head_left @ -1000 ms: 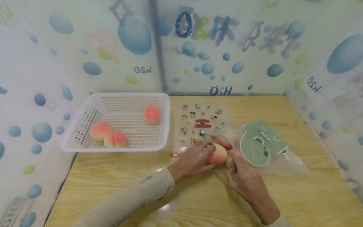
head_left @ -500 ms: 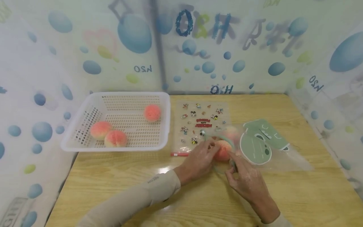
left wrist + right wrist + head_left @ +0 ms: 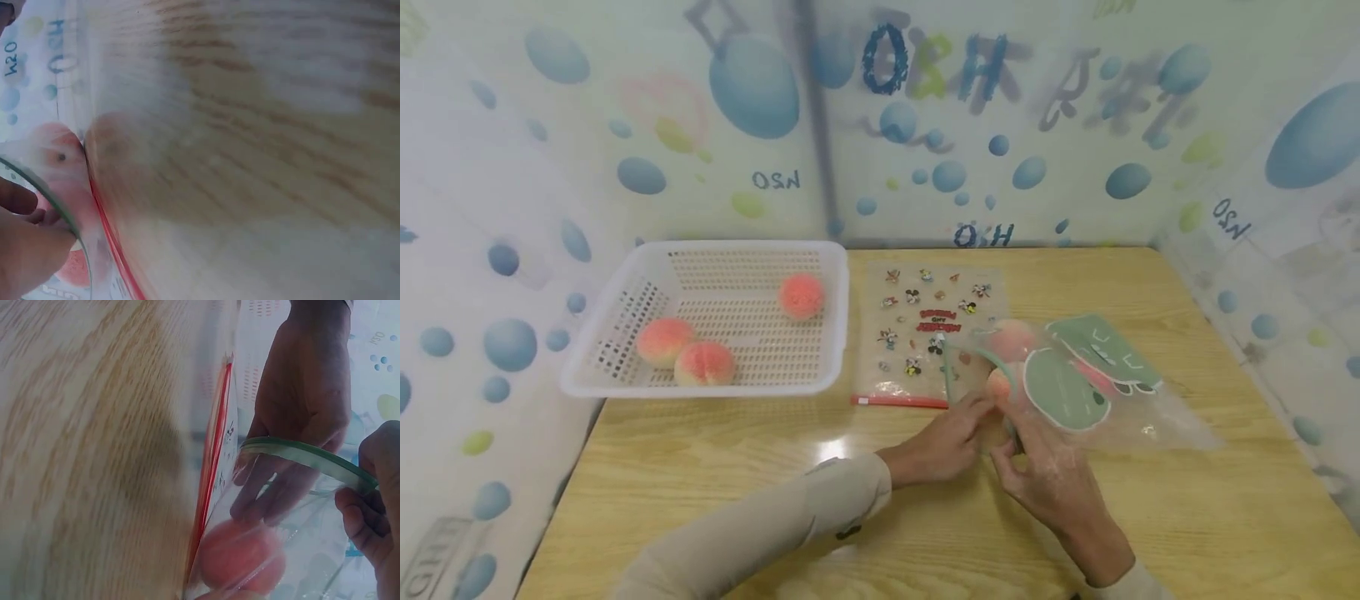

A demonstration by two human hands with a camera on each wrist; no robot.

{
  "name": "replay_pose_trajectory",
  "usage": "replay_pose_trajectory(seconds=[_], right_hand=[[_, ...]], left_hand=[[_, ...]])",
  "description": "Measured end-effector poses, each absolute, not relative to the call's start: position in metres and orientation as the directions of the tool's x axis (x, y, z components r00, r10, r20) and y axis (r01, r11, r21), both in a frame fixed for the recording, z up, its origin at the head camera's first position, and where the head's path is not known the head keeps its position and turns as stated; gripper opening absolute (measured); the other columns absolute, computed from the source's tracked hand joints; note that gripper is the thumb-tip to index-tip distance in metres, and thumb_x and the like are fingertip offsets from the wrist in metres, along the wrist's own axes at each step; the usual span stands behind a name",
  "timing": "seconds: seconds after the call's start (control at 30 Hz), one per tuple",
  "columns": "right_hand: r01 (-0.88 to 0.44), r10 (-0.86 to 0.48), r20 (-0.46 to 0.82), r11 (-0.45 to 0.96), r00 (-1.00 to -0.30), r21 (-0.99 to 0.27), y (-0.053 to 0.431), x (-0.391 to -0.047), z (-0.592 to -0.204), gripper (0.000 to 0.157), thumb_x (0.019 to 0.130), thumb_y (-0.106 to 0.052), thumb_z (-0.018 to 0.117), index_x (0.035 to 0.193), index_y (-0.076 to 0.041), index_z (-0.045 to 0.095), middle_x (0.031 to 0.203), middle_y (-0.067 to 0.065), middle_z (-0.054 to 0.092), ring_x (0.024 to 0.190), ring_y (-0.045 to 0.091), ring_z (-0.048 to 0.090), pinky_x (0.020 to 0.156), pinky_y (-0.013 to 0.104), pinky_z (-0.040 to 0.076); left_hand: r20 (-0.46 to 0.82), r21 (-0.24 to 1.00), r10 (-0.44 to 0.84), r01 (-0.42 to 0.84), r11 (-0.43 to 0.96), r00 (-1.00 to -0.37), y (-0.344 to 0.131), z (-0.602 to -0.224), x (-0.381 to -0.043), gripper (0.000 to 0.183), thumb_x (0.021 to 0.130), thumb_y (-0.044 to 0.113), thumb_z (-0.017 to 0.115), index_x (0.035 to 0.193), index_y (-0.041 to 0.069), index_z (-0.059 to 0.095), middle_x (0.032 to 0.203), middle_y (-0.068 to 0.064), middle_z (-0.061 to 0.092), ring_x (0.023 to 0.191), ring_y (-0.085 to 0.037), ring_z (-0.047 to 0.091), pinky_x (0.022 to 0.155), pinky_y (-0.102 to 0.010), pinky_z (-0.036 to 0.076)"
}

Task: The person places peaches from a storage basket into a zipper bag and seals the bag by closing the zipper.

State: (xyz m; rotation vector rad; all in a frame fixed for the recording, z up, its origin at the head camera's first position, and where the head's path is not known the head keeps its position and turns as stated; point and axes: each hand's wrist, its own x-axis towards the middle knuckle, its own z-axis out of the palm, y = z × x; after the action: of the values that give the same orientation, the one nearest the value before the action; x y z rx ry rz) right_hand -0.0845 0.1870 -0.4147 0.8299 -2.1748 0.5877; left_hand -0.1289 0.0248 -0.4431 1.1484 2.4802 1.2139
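Note:
A clear zip bag (image 3: 1067, 392) with a green cartoon print lies toward the right, its green-edged mouth facing the hands. My right hand (image 3: 1048, 479) pinches the green zip edge (image 3: 306, 456) between thumb and fingers. The left hand (image 3: 951, 446) reaches into the mouth, and in the right wrist view its extended fingers meet a peach (image 3: 244, 556) inside the bag. Another peach (image 3: 1011, 340) sits farther in, and pink shows between the green printed shapes. In the left wrist view, the left hand (image 3: 31, 244) shows at the edge, beside the curved green rim.
A white perforated basket (image 3: 842, 333) at the left holds a few peaches (image 3: 703, 364). Flat on the wooden table (image 3: 925, 550) lies a second clear bag (image 3: 910, 333) with small cartoon figures and a red zip strip (image 3: 898, 402), partly under the green-edged bag. A patterned wall stands behind.
The left hand has pushed a peach through the mouth into the bag, which it no longer grips. Peaches inside have shifted deeper, away from me. The right hand has stayed at the rim.

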Motion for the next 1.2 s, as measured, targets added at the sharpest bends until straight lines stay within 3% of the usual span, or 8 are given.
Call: replay_pose_trajectory(seconds=[0.17,0.3,0.4,0.47,0.8,0.93,1.07,1.2], right_hand=[[-0.719,-0.376,0.774,0.680,-0.509,-0.142,0.186,-0.085,-0.413,0.049,0.076,-0.014,0.041,0.118,0.008,0.054,0.091,0.011,0.062,0.059,0.009,0.048,0.047,0.019,0.042],[-0.714,-0.359,0.789,0.686,-0.498,-0.139,0.186,-0.086,-0.411,0.043,0.078,-0.014,0.041,0.111,0.007,0.058,0.081,0.008,0.059,0.060,0.011,0.049,0.049,0.020,0.043],[-0.692,-0.339,0.787,0.706,-0.515,-0.148,0.188,-0.086,-0.410,0.039,0.080,-0.015,0.041,0.106,0.005,0.062,0.074,0.005,0.056,0.057,0.010,0.049,0.047,0.021,0.043],[-0.678,-0.330,0.781,0.718,-0.530,-0.157,0.190,-0.086,-0.409,0.038,0.080,-0.016,0.041,0.103,0.004,0.062,0.070,0.002,0.054,0.056,0.010,0.048,0.046,0.022,0.043],[-0.538,-0.293,0.733,0.835,-0.614,-0.117,0.193,-0.083,-0.410,0.044,0.075,-0.025,0.045,0.109,-0.002,0.061,0.067,0.001,0.052,0.042,0.006,0.037,0.031,0.019,0.023],[-0.501,-0.285,0.719,0.860,-0.634,-0.101,0.193,-0.081,-0.409,0.045,0.074,-0.028,0.044,0.109,-0.005,0.061,0.060,-0.002,0.050,0.040,0.003,0.028,0.032,0.018,0.017],[-0.487,-0.282,0.721,0.869,-0.633,-0.088,0.193,-0.081,-0.410,0.044,0.073,-0.028,0.044,0.107,-0.007,0.062,0.056,-0.005,0.047,0.041,0.000,0.021,0.032,0.017,0.014],[-0.476,-0.266,0.712,0.873,-0.649,-0.107,0.192,-0.080,-0.413,0.045,0.072,-0.028,0.045,0.109,-0.009,0.062,0.056,-0.008,0.045,0.041,0.001,0.023,0.032,0.019,0.015]], left_hand=[[0.219,0.787,0.758,0.570,0.235,-0.614,0.032,-0.446,-0.139,0.070,0.086,-0.006,0.039,0.144,0.027,0.017,0.146,0.010,0.019,0.131,-0.005,0.016,0.105,-0.028,0.017],[0.225,0.762,0.743,0.589,0.269,-0.631,0.021,-0.443,-0.141,0.053,0.086,-0.003,0.038,0.133,0.023,0.039,0.130,0.008,0.044,0.120,-0.002,0.035,0.098,-0.022,0.028],[0.229,0.675,0.732,0.647,0.355,-0.641,0.006,-0.431,-0.137,0.038,0.088,0.005,0.038,0.121,0.018,0.049,0.115,0.009,0.053,0.111,0.000,0.042,0.095,-0.021,0.032],[0.251,0.620,0.738,0.689,0.374,-0.626,-0.003,-0.421,-0.135,0.034,0.088,0.008,0.039,0.119,0.015,0.052,0.113,0.008,0.054,0.109,-0.001,0.043,0.095,-0.023,0.032],[0.337,0.378,0.749,0.810,0.448,-0.571,-0.036,-0.393,-0.138,0.026,0.088,0.017,0.049,0.113,0.015,0.056,0.131,0.003,0.043,0.121,-0.009,0.036,0.097,-0.030,0.032],[0.417,0.305,0.728,0.838,0.452,-0.544,-0.048,-0.379,-0.145,0.025,0.086,0.017,0.053,0.111,0.013,0.056,0.129,0.001,0.046,0.119,-0.012,0.039,0.097,-0.031,0.033],[0.467,0.266,0.713,0.852,0.452,-0.524,-0.062,-0.369,-0.150,0.026,0.084,0.013,0.056,0.110,0.010,0.056,0.126,-0.004,0.048,0.118,-0.016,0.041,0.099,-0.029,0.030],[0.451,0.222,0.716,0.844,0.488,-0.533,-0.075,-0.362,-0.153,0.031,0.084,0.013,0.055,0.115,0.009,0.054,0.127,-0.003,0.047,0.118,-0.015,0.040,0.099,-0.025,0.028]])
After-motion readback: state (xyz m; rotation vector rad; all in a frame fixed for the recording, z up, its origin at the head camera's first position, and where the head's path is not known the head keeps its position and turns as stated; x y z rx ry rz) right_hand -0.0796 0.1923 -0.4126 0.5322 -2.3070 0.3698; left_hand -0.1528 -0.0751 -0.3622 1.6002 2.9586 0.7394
